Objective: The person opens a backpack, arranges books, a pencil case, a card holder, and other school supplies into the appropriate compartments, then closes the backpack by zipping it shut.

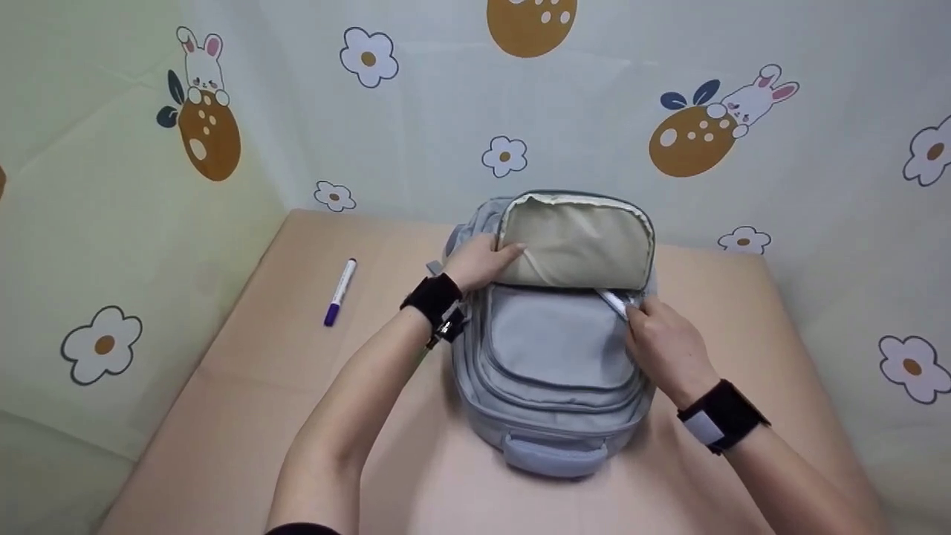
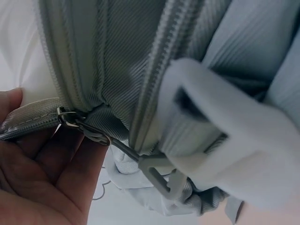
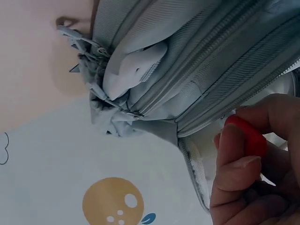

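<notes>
A grey backpack [image 1: 561,338] lies on the table, its front pocket unzipped and the flap [image 1: 579,238] folded back to show a beige lining. My left hand [image 1: 483,260] grips the flap's left edge, thumb on the lining and fingers underneath. Beside those fingers a zipper pull [image 2: 159,176] hangs in the left wrist view. My right hand [image 1: 665,345] pinches a marker by its red cap [image 3: 253,138] at the pocket's right side. The marker's white barrel [image 1: 612,303] points into the pocket opening, its far end hidden under the flap.
A white marker with a purple cap [image 1: 340,292] lies on the table [image 1: 245,327] left of the backpack. The backpack's carry handle [image 1: 553,455] faces the near side. A patterned curtain [image 1: 416,119] hangs behind and at the sides.
</notes>
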{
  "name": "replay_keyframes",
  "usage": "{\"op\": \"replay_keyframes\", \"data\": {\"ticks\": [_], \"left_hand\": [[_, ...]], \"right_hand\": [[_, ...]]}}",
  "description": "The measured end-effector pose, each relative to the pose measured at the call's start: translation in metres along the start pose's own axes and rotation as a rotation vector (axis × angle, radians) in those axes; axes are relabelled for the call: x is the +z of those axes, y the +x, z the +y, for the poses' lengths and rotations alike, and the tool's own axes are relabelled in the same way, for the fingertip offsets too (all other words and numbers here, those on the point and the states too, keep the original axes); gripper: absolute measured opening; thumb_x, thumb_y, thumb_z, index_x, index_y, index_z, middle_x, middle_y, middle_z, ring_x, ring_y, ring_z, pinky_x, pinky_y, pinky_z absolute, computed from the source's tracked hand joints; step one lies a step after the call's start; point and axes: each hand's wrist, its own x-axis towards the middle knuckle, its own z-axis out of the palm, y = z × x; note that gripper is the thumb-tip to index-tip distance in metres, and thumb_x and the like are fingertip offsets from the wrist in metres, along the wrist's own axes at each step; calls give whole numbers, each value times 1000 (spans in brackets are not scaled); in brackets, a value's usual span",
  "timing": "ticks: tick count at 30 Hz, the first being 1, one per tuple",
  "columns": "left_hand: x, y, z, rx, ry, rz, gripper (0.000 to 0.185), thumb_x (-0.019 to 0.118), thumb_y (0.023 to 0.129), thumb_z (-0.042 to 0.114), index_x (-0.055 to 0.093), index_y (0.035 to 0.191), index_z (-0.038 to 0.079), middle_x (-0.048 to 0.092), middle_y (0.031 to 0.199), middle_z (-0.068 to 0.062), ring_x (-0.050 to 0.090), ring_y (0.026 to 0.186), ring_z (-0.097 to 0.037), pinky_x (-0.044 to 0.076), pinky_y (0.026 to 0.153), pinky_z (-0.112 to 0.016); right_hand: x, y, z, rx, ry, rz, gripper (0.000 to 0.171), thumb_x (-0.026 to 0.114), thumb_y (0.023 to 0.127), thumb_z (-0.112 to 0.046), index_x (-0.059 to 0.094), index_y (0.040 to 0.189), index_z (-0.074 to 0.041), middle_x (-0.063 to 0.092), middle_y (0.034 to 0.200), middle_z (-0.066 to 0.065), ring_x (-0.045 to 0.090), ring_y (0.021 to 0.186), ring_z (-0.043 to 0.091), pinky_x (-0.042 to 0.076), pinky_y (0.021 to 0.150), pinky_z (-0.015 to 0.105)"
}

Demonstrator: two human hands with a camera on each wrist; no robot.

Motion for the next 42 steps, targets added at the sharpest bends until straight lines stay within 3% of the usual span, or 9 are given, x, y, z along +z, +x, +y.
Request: {"op": "replay_keyframes", "data": {"ticks": [4,11,20,25,28,32,36,38,42], "left_hand": [[-1,0,1,-9,19,-5,51,54,103,50,41,66,18,36,56,7,34,49,-11,31,50,-27],[-1,-2,2,-31,-11,-11,50,55,103,50,42,67,17,39,55,6,39,47,-11,34,47,-27],[-1,-3,2,-48,-65,-38,49,56,102,49,42,68,18,38,54,7,40,44,-10,35,44,-25],[-1,-3,0,-46,-65,-44,51,56,103,49,41,66,18,36,52,7,39,43,-10,34,43,-25],[1,-3,-2,-44,-69,-43,50,56,103,49,41,66,18,36,52,7,38,43,-10,34,44,-25],[2,-4,-3,-52,-92,-53,49,56,103,48,41,67,17,36,53,7,37,43,-10,34,43,-26],[2,-4,-3,-59,-112,-49,48,57,103,48,42,69,17,37,54,6,39,44,-10,35,43,-26],[1,-3,-3,-58,-114,-45,47,57,103,47,43,70,17,38,55,6,40,45,-10,36,44,-26],[1,-4,-4,-63,-112,-50,46,57,103,47,44,71,16,39,57,5,42,47,-11,38,45,-26]], "right_hand": [[7,16,-4,47,-6,-30,5,66,88,4,66,88,10,50,76,16,50,56,33,44,46,48],[19,37,-1,103,-15,-99,11,67,91,1,67,83,10,55,78,19,58,59,39,50,51,52],[24,36,5,160,52,-128,13,71,92,-3,64,83,5,57,82,19,60,65,41,50,57,54],[22,33,7,180,111,-147,13,70,93,-4,64,83,1,57,82,15,59,66,35,50,59,51],[17,30,10,185,160,-118,11,71,93,-7,67,85,0,58,81,11,58,65,28,48,58,47],[6,20,23,199,189,43,11,71,93,-11,71,87,-2,60,78,8,56,63,21,45,55,39],[2,14,44,308,269,176,17,70,96,-16,70,101,0,64,89,12,59,76,23,44,63,35],[4,12,54,382,378,148,30,69,98,-22,67,117,1,67,105,14,61,92,27,45,75,36],[12,13,68,480,643,-30,55,64,102,-34,51,144,-1,60,137,17,52,127,34,41,103,51]]}}
